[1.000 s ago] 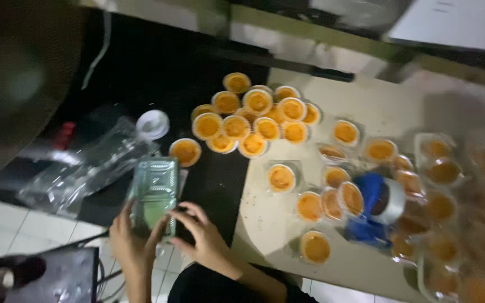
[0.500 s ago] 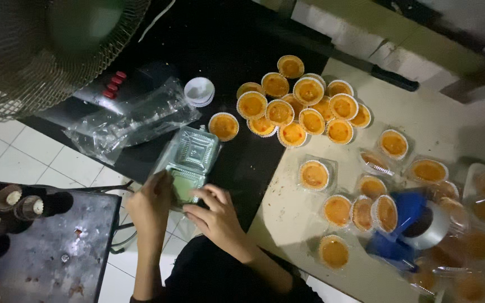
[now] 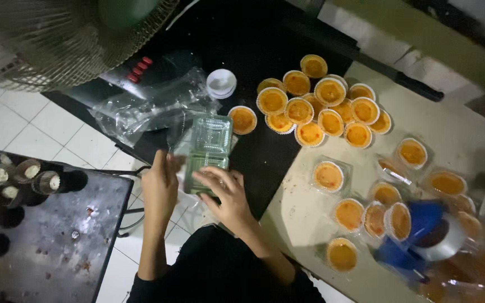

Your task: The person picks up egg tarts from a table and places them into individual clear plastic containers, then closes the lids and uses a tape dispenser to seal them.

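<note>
Both hands on a clear hinged plastic clamshell container [image 3: 207,152], held over the near edge of the black table [image 3: 265,163]. Left hand [image 3: 161,188] cups the container's left side, fingers curled along the edge; right hand [image 3: 224,191] lies over the near end, fingers spread and pressing down on the lid. Container looks empty, though glare makes that hard to confirm. Just far-left of it lies a crumpled pile of clear plastic bags [image 3: 141,106], with a small white round lid [image 3: 221,83] beyond. A cluster of orange-filled paper cups [image 3: 318,106] sits far-right on the table; more cups spread right, around a blurred blue tool [image 3: 416,235].

Risk, as a judgement: the container hangs partly off the table edge, so a loose grip could drop it to the tiled floor [image 3: 35,129]. Thin plastic may buckle or crack under the right hand's pressing. The nearest orange cup [image 3: 243,119] is close and could get knocked.
</note>
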